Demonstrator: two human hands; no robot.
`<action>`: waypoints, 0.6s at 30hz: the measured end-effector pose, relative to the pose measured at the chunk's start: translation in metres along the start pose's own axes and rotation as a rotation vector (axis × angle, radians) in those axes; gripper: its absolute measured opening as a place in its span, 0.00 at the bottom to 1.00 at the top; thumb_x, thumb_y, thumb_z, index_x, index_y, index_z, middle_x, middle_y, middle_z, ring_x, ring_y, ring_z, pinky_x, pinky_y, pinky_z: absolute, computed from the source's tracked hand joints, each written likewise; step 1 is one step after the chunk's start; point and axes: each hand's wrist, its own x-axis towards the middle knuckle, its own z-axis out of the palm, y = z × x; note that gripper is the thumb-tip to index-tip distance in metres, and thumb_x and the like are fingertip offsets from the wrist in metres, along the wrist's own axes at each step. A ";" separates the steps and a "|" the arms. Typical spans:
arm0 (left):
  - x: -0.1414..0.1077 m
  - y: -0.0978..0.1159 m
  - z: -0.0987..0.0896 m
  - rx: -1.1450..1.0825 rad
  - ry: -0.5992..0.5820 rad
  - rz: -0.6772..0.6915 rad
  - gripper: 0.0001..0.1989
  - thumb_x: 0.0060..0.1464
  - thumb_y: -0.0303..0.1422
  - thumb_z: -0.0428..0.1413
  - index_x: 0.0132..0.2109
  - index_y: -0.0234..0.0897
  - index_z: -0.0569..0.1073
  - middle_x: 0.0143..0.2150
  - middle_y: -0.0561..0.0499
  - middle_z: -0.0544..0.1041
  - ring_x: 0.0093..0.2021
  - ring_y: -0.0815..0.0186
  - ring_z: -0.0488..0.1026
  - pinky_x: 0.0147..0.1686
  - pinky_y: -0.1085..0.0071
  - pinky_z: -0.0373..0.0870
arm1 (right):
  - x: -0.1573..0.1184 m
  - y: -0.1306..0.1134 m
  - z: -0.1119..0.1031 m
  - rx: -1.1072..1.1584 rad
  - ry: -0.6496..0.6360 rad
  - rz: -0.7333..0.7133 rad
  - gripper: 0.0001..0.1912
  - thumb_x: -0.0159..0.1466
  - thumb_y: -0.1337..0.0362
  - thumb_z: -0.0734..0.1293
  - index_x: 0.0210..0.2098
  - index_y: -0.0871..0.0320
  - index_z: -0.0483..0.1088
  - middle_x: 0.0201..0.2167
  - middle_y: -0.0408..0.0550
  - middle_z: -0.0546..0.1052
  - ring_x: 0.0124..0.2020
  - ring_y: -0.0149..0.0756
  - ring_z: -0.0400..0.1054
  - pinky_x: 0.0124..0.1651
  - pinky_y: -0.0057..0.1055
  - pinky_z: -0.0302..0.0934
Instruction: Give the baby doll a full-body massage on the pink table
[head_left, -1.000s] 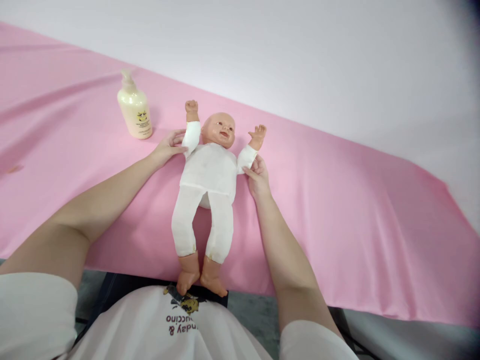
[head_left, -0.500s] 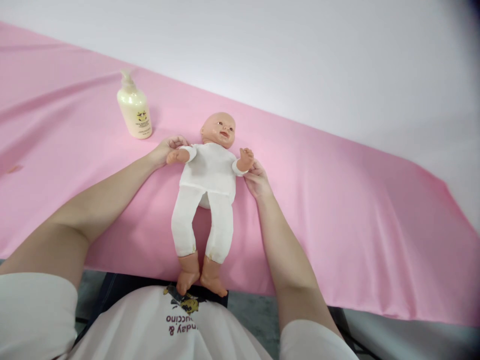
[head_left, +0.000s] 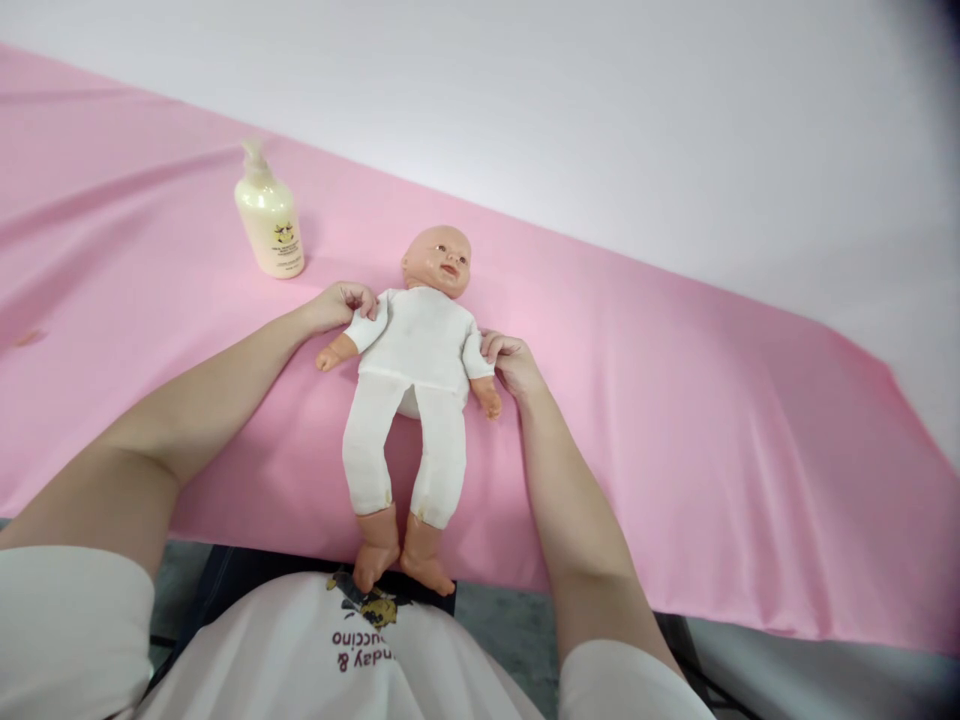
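A baby doll (head_left: 416,335) with a white cloth body lies face up on the pink cloth, its feet over the near edge. My left hand (head_left: 346,303) has its fingers closed on the doll's white sleeve at the image's left. On the other side, my right hand (head_left: 511,360) pinches the sleeve of the other arm, thumb hidden. Both doll arms point down and outward beside the body.
A pale yellow pump bottle (head_left: 271,225) stands upright on the pink cloth (head_left: 675,420), up and left of the doll. Behind the cloth's far edge is a white surface (head_left: 600,120). The cloth's near edge hangs by my shirt.
The doll's forearms have swung down from their raised pose. My fingers have shifted from beneath or behind the arms to the top of the sleeves.
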 end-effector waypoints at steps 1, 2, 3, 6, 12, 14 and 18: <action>0.000 0.001 0.000 0.020 -0.013 -0.005 0.09 0.33 0.25 0.60 0.20 0.38 0.66 0.25 0.54 0.73 0.34 0.65 0.74 0.50 0.57 0.73 | 0.000 0.000 0.000 -0.020 -0.009 0.001 0.15 0.46 0.70 0.74 0.13 0.52 0.66 0.23 0.42 0.71 0.42 0.40 0.71 0.61 0.45 0.64; -0.001 0.002 -0.001 0.038 -0.026 -0.011 0.09 0.33 0.25 0.60 0.20 0.38 0.66 0.25 0.55 0.73 0.33 0.66 0.73 0.49 0.58 0.74 | 0.000 -0.001 0.000 -0.040 -0.018 0.000 0.16 0.47 0.70 0.74 0.12 0.52 0.65 0.22 0.41 0.70 0.42 0.40 0.71 0.62 0.45 0.63; -0.001 0.003 -0.001 0.055 -0.038 -0.017 0.08 0.33 0.26 0.59 0.19 0.38 0.66 0.24 0.55 0.72 0.32 0.67 0.72 0.48 0.59 0.74 | 0.000 -0.001 0.000 -0.060 -0.027 -0.001 0.17 0.47 0.70 0.75 0.11 0.52 0.64 0.21 0.41 0.70 0.42 0.39 0.71 0.63 0.44 0.62; -0.003 0.005 -0.001 0.070 -0.059 -0.031 0.08 0.32 0.26 0.59 0.20 0.38 0.65 0.25 0.54 0.73 0.31 0.67 0.72 0.44 0.62 0.74 | -0.001 -0.002 0.000 -0.078 -0.041 -0.007 0.19 0.48 0.69 0.74 0.11 0.52 0.62 0.20 0.39 0.70 0.39 0.37 0.71 0.64 0.44 0.61; -0.001 0.003 0.004 -0.116 0.056 -0.028 0.16 0.30 0.29 0.66 0.29 0.37 0.68 0.35 0.47 0.77 0.38 0.60 0.76 0.42 0.60 0.72 | 0.000 -0.002 0.003 0.075 0.119 0.055 0.10 0.44 0.69 0.74 0.23 0.53 0.70 0.30 0.40 0.77 0.42 0.37 0.73 0.57 0.38 0.67; 0.001 0.003 0.006 -0.162 0.115 -0.012 0.21 0.30 0.31 0.69 0.33 0.38 0.70 0.37 0.48 0.78 0.39 0.59 0.77 0.43 0.60 0.72 | 0.001 -0.002 0.004 0.090 0.176 0.101 0.13 0.43 0.67 0.75 0.29 0.52 0.72 0.36 0.42 0.80 0.45 0.39 0.74 0.54 0.39 0.69; 0.006 0.000 0.008 -0.194 0.208 0.019 0.28 0.31 0.34 0.72 0.39 0.40 0.67 0.39 0.51 0.78 0.41 0.60 0.77 0.46 0.61 0.73 | 0.006 0.005 0.000 0.124 0.275 0.135 0.21 0.45 0.58 0.77 0.38 0.50 0.72 0.42 0.43 0.80 0.46 0.41 0.75 0.52 0.38 0.72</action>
